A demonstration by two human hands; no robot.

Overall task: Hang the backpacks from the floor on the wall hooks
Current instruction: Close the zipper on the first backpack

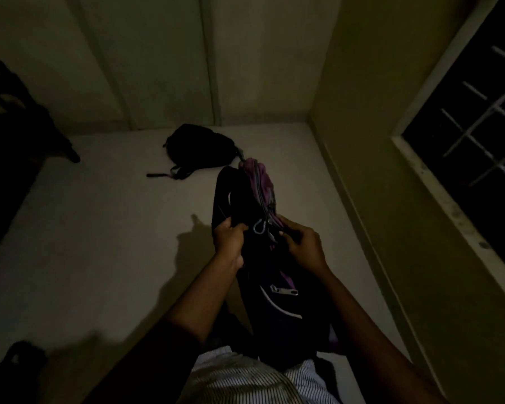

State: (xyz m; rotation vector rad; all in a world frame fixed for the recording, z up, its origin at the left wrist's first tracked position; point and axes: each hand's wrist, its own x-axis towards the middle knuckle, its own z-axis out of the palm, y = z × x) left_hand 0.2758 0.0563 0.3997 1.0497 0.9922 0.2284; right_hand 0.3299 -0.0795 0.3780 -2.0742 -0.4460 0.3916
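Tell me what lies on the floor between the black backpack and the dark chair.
Nothing: in the head view, bare floor separates black backpack and chair.

No text, label, brand, number or sign is showing clearly enough to be read anywhere in this dim view. The purple and black backpack being gripped by the fingers of both hands is showing only zipper pulls and pale piping, with no legible marking near the fingers or beyond them. The black backpack lying on the floor past the fingers is appearing too dark for any lettering to be made out.
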